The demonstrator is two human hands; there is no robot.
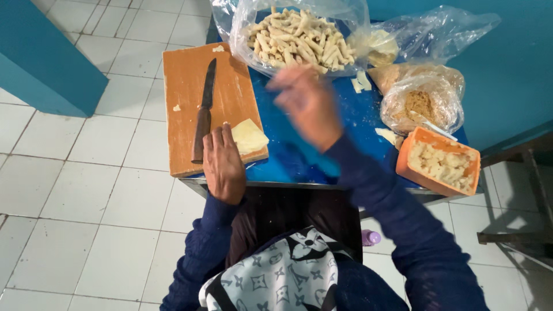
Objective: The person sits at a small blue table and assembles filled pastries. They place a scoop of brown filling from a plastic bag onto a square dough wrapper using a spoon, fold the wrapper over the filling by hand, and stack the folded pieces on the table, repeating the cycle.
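While blur hides right hand (305, 106), left hand (223, 164) flat, fingers (222, 138) unclenched, apparently touching pale dough sheet (249, 136) on cutting board (187, 86).

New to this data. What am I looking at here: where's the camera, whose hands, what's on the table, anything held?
There is one picture, from a camera worn on a person's head and looking down, so the arms in dark blue sleeves are the wearer's own; no robot is involved. The left hand rests flat on a wooden cutting board, its fingertips against a pale yellow sheet of dough. A knife lies on the board, untouched. The right hand is raised over the blue table and blurred by motion, so whether it holds anything cannot be told. Further back is a clear bag of pale rolled sticks, at right a bag of crumbs and an orange tub of pale filling.
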